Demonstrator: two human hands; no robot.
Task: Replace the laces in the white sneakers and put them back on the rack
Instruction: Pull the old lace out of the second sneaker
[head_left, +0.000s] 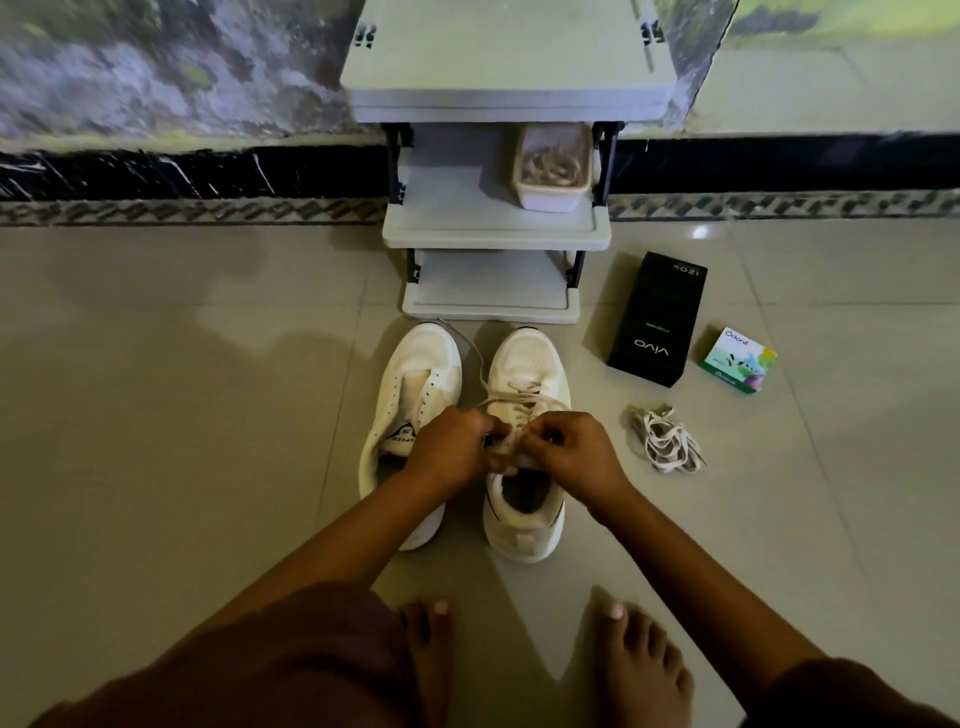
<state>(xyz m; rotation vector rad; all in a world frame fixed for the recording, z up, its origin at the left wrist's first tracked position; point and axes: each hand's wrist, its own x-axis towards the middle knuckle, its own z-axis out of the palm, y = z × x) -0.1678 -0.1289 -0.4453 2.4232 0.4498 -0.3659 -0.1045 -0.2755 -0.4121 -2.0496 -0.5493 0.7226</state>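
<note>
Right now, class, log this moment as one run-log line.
left hand, right hand: both pinching lace on right sneaker | left sneaker: unlaced | loose laces: on floor | rack: no shoes

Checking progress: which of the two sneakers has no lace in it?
The left sneaker: its eyelets are bare, while the right sneaker is laced.
</note>
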